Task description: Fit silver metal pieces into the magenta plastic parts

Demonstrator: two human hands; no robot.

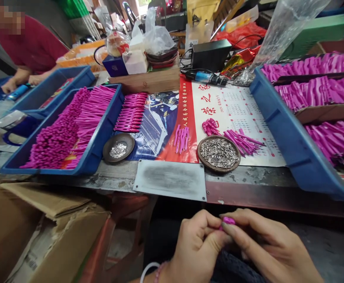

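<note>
Above my lap, in front of the bench edge, my left hand [194, 245] and my right hand [268, 239] meet fingertip to fingertip. Both pinch a small pink plastic piece [228, 221]; most of it is hidden by the fingers. Just beyond them on the bench sits a round dish [199, 154] full of small shiny metal pins. Beside it lie a loose bunch of slim pink plastic sticks [243, 142], a small pile of pink pieces [210, 127] and several flat pink parts [182, 138]. A worn grey metal plate [170, 179] is fixed at the bench edge.
Blue trays [97, 159] of pink sticks stand left, with a row of pink parts [131, 113] and a dark dish [107, 151] of silver bits alongside. Another blue tray [298, 157] is right. A cardboard box [71, 243] sits lower left. A person [39, 43] works far left.
</note>
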